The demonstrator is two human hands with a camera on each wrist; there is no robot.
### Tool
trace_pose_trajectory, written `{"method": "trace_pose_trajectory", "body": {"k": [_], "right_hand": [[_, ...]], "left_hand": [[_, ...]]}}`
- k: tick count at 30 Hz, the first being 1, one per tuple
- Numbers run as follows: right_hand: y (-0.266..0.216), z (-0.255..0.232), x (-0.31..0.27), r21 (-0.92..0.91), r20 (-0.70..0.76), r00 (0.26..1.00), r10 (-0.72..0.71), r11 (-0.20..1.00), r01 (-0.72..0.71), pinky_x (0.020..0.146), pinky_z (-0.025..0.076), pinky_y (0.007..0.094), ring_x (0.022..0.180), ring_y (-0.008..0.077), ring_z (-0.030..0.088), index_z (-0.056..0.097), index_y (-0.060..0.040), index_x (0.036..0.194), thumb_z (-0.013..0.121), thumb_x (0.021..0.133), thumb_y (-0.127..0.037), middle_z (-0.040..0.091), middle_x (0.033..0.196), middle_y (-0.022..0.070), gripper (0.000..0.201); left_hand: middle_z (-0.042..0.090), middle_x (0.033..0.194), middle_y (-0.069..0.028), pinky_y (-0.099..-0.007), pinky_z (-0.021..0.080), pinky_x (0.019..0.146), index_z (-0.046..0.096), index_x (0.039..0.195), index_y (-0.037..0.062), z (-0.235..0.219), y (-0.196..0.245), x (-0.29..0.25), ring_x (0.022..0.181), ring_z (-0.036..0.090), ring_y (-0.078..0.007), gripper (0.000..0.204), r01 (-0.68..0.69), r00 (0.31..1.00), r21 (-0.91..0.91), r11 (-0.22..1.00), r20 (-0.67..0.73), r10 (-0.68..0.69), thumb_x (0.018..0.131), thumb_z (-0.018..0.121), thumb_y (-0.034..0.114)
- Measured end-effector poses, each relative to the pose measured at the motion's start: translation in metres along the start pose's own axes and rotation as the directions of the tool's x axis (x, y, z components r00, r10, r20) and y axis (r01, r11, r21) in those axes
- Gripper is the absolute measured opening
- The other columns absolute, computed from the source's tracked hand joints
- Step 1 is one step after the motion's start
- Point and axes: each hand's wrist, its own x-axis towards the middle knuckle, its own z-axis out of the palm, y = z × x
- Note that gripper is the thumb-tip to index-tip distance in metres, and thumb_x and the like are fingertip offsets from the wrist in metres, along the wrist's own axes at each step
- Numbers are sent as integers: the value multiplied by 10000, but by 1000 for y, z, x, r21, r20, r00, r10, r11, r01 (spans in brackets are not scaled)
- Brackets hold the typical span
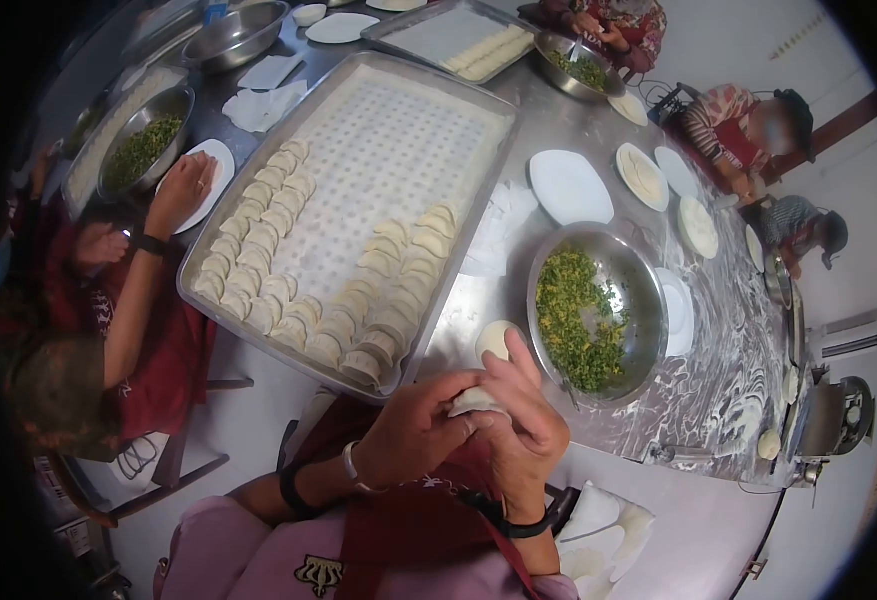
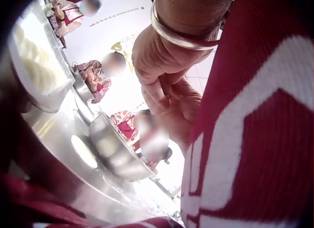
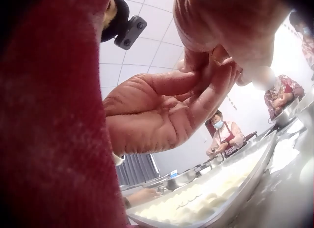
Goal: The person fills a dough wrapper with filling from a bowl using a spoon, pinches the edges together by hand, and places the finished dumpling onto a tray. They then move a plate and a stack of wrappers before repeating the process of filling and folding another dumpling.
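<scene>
A pale dumpling (image 1: 479,402) is between my two hands, just in front of the tray's near corner. My left hand (image 1: 421,428) pinches its left side with bent fingers. From the other side my right hand (image 1: 527,432) holds it between thumb and fingers, with some fingertips pointing up. In the wrist views the fingers of both hands meet and hide the dumpling. Close ahead of the right hand lies a round dough wrapper (image 1: 497,340). A steel bowl (image 1: 649,300) of chopped green and yellow filling (image 1: 581,325) stands beyond it.
The large metal tray (image 1: 507,125) holds rows of dumplings (image 1: 259,240) along its left and near right sides. White plates (image 1: 571,187) stand behind the bowl, near flour smears (image 1: 734,350). Another person's hand (image 1: 187,185) is over a plate at left; more people work around the table.
</scene>
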Motion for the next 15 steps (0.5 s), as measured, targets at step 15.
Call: {"method": "trace_pose_trajectory", "body": {"k": [15], "right_hand": [[2, 1, 6, -139, 34, 999, 34, 990, -29, 1081, 398, 447, 1403, 378, 394, 686, -23, 1183, 666, 905, -208, 645, 1276, 168, 335]], "left_hand": [[534, 1277, -102, -364, 464, 976, 412, 1393, -32, -3, 15, -5, 1160, 547, -205, 491, 193, 981, -644, 740, 152, -123, 1047, 450, 314]]}}
